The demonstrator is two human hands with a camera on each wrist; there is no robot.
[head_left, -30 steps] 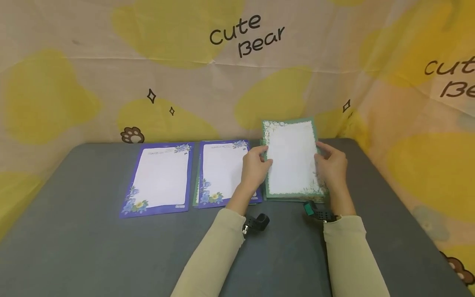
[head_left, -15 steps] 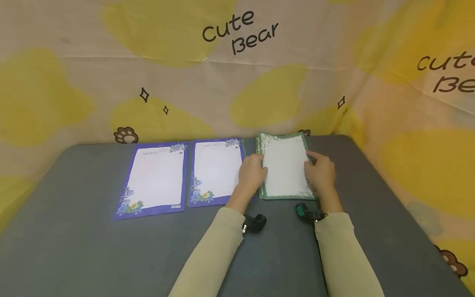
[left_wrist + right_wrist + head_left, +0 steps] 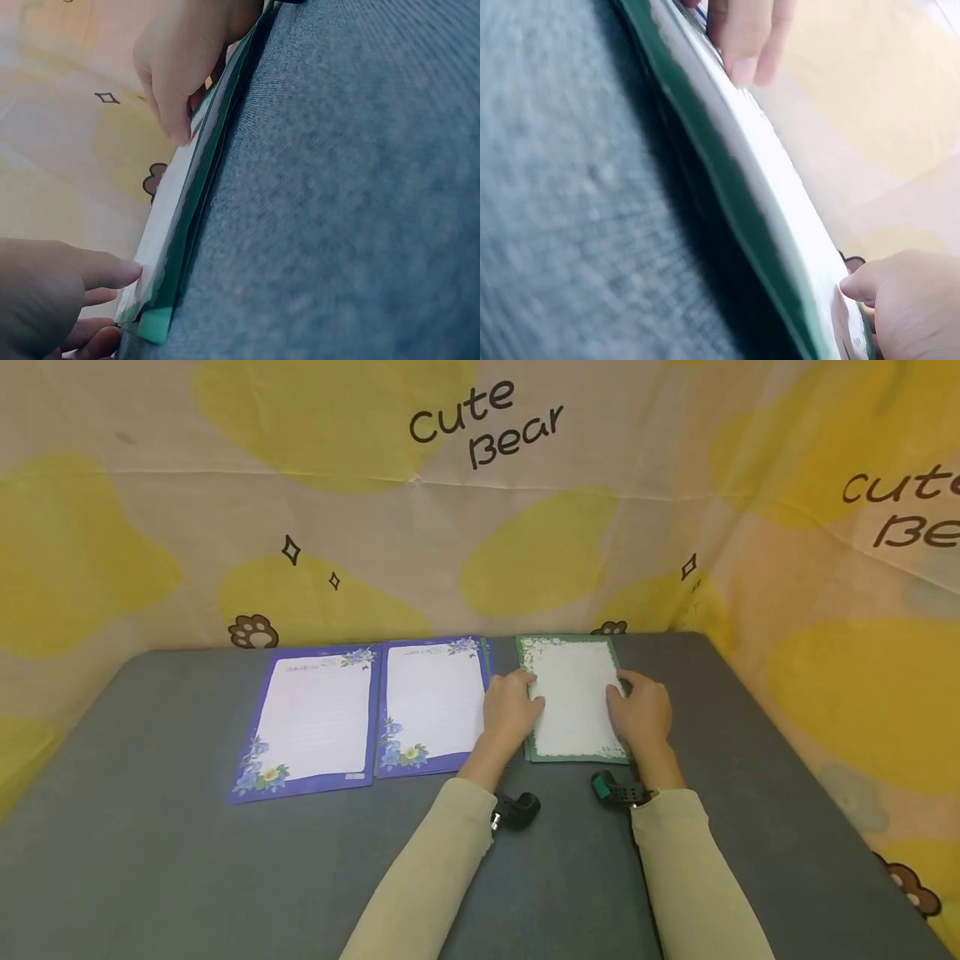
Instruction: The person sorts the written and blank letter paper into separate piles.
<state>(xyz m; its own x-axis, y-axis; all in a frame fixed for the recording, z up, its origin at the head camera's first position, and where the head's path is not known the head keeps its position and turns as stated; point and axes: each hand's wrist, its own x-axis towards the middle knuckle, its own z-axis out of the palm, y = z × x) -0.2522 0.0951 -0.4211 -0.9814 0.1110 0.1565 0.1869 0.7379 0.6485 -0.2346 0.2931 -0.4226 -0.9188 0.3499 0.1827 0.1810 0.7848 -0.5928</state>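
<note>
A white sheet of paper with a green floral border (image 3: 577, 702) lies at the table's far right, over at least one more green-edged sheet that shows at its left edge. My left hand (image 3: 512, 706) holds its left edge, thumb on top. At the opposite edge my right hand (image 3: 643, 710) grips it likewise. In the left wrist view green paper edges (image 3: 180, 247) run between the two hands, slightly fanned. The right wrist view shows my right thumb (image 3: 859, 286) on the white face; the fingers beneath are mostly hidden.
Two purple-bordered sheets with blue flowers lie to the left: one purple sheet (image 3: 307, 718) farther off, another purple sheet (image 3: 431, 706) beside my left hand, with green edges peeking out behind it. The grey table (image 3: 225, 877) meets a yellow-patterned cloth (image 3: 360, 510) at the back.
Both hands have lowered the green-bordered sheet from its raised, tilted position onto the sheets beneath, and it now lies nearly in line with them. The right hand has moved left.
</note>
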